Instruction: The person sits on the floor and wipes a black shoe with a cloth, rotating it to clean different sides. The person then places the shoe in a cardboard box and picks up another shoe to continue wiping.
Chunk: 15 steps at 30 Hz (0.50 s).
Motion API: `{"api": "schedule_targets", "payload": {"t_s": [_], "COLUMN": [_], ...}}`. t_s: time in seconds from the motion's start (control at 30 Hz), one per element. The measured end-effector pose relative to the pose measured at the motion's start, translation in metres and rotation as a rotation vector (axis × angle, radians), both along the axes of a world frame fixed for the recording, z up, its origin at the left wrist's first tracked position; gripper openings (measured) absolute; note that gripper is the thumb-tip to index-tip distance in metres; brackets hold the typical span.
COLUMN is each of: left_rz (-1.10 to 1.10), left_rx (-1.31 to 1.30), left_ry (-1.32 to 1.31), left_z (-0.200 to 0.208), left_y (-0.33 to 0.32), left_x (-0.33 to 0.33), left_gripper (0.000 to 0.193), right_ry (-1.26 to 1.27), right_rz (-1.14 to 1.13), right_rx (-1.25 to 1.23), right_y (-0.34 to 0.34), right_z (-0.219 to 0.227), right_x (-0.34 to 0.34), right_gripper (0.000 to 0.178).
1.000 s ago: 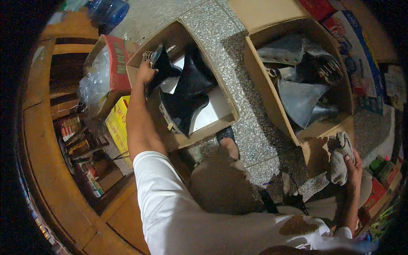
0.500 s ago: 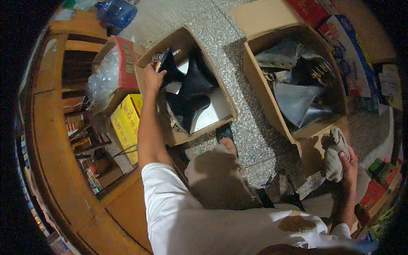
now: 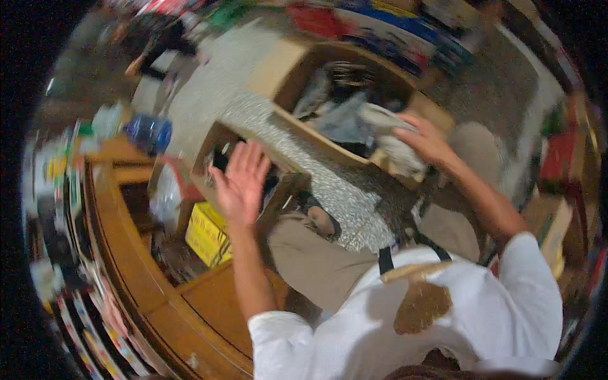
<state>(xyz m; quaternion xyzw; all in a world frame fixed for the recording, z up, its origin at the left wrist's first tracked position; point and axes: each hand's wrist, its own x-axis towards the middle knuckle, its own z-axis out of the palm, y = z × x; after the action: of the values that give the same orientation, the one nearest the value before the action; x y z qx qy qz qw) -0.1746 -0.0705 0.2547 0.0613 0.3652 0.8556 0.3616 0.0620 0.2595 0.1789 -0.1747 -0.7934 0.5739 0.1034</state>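
My left hand (image 3: 240, 183) is raised with its fingers spread and nothing in it, above the near-left cardboard box (image 3: 292, 195). It hides most of the dark contents of that box. My right hand (image 3: 425, 142) is closed around a crumpled grey cloth (image 3: 400, 152). The cloth is at the near edge of a second, larger open cardboard box (image 3: 316, 136). Inside that box lie grey and black bicycle saddles (image 3: 345, 123), some with coil springs showing; motion blurs them.
A yellow box (image 3: 208, 234) stands beside a wooden cabinet (image 3: 126, 253) on my left. Beyond it are a red carton with clear plastic bags (image 3: 166, 201) and a blue water bottle (image 3: 149, 133). Another person (image 3: 168, 54) is at the far left. Cartons (image 3: 386, 35) line the far side.
My left hand has let go of a black saddle and lifted out of the left box, fingers spread. My right hand has carried the cloth forward to the larger box. The view has turned.
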Motion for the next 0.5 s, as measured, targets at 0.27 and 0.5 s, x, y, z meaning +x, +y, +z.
{"api": "schedule_targets", "payload": {"t_s": [0.27,0.5], "left_rz": [-0.138,-0.198], "left_rx": [-0.001,-0.174], "left_ry": [-0.552,-0.168], "left_z": [-0.106,-0.089], "left_y": [0.077,0.067], "left_x": [0.209,0.194], "left_gripper": [0.047,0.045], "right_ry": [0.262,-0.314], "right_rz": [0.397,0.604], "right_rx": [0.526,0.789], "right_y": [-0.098,-0.041], "right_z": [-0.007,-0.027], "right_x": [0.039,0.049], "right_gripper": [0.039,0.029]}}
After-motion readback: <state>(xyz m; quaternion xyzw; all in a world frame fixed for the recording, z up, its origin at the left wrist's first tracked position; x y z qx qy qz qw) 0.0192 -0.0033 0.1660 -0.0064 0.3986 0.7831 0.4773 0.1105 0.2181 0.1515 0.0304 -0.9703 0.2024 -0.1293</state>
